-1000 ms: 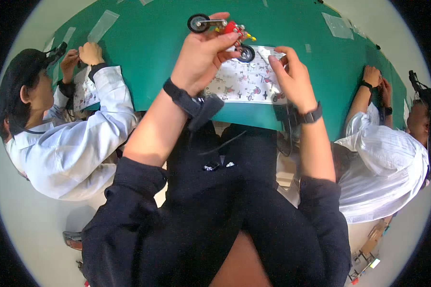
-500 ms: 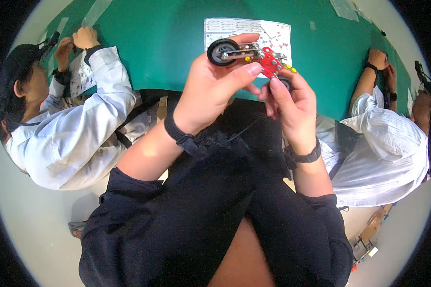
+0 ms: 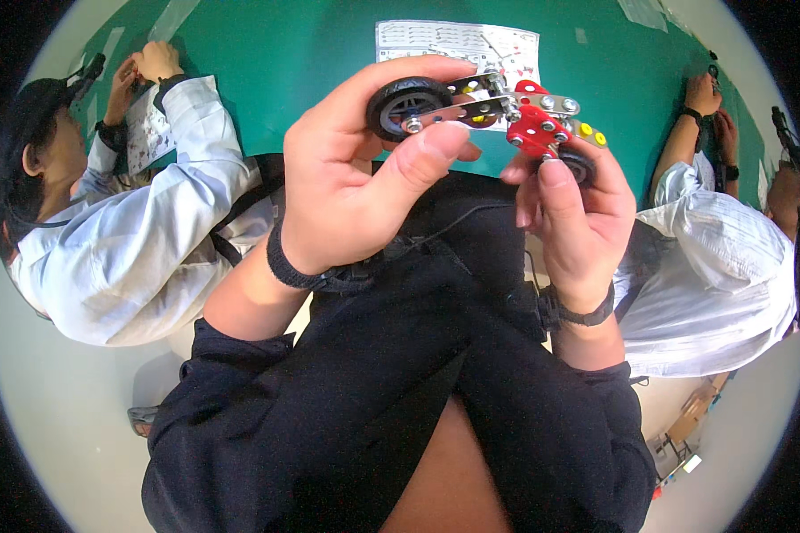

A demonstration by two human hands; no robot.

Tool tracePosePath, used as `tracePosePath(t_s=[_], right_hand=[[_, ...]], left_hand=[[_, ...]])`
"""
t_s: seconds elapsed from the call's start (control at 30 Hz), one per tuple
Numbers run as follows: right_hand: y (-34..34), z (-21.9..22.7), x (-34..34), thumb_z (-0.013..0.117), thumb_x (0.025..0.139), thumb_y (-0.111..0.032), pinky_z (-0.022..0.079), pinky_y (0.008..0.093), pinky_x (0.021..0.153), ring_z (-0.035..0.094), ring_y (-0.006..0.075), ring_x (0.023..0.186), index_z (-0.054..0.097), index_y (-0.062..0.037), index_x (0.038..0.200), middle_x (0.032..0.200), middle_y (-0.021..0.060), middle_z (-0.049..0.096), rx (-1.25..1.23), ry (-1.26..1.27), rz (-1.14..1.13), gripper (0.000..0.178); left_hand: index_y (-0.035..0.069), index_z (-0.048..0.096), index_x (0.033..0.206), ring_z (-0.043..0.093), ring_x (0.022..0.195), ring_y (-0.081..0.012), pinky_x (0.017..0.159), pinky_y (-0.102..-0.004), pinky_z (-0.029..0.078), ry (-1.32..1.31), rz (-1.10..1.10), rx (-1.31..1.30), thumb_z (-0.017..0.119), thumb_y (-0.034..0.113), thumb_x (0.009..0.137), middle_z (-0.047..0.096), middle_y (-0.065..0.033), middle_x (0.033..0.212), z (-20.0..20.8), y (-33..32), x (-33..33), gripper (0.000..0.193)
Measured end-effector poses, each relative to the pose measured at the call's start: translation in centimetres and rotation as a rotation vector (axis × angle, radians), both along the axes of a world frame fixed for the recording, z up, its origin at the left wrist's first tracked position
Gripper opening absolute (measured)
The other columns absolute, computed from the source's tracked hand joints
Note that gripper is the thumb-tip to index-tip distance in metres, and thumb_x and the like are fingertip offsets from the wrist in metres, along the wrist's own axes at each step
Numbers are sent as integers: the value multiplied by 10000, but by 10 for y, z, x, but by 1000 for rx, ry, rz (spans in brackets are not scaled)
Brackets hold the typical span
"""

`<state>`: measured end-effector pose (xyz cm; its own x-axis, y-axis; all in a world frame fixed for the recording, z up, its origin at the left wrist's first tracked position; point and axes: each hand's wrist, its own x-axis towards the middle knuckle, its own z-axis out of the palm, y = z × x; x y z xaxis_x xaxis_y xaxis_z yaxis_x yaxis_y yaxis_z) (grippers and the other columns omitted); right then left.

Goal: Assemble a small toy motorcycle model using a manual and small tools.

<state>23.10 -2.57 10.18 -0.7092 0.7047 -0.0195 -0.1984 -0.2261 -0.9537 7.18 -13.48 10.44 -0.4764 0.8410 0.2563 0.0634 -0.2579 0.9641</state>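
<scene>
Between my two hands is a small metal model motorcycle [image 3: 536, 124], with red plates, silver strips, bolts and yellow round parts. My left hand [image 3: 364, 160] grips its left end, fingers behind and thumb in front, by a black wheel [image 3: 406, 108] with a tyre. My right hand [image 3: 578, 209] holds the other end, its thumb at the lower edge of the red plate. A second dark wheel [image 3: 578, 166] shows partly there, mostly covered by the fingers. The model is held up above the near edge of the table.
The green table [image 3: 280, 98] spreads ahead. A printed instruction sheet [image 3: 458, 37] lies on it behind the model, partly covered. One person [image 3: 133, 222] in a white shirt works at the left with another sheet [image 3: 148, 133]; another person [image 3: 716, 266] in white sits at the right.
Both hands have brought the model closer, so it looks larger. My left hand has shifted left and my right hand right and slightly down; the wheel's face is turned differently.
</scene>
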Motion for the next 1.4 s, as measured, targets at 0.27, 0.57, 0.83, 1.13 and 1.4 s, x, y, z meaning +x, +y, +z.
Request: tracePosePath(t_s=[0.27,0.57,0.83,1.13,1.4], right_hand=[[0,0,10,629,892,22,494,197,614,598,83,754,554,21,1255,1106,121,656,173,62,7,370],[0,-1,10,681,903,-150,421,194,497,567,112,593,511,29,1283,955,108,645,379,26,43,453],[-7,-1,5,707,887,-200,400,200,469,564,118,582,514,-8,1231,978,118,630,282,101,-30,439],[-6,-4,8,712,880,-190,410,210,466,564,126,589,510,-26,1230,980,108,621,310,76,-83,436],[-4,-5,9,710,878,-139,462,229,511,581,135,665,510,-30,1230,1055,115,604,287,98,-86,419]], left_hand=[[-58,502,1265,644,746,-156,642,-278,553,75,-29,-12,659,213,920,642,-141,1005,10,-10,2,466],[-50,516,1236,637,839,-160,737,-268,541,515,-28,172,750,114,832,632,-112,1008,16,-10,-1,495],[-45,517,1228,648,775,-172,673,-280,549,107,-9,26,659,422,894,644,-137,976,28,-13,10,591],[-40,526,1205,659,789,-191,644,-277,542,97,-56,33,473,412,991,653,-170,1013,21,-13,8,503],[-33,515,1230,658,908,-232,793,-338,542,-18,-10,-44,511,406,975,635,-210,1104,22,-12,3,508]])
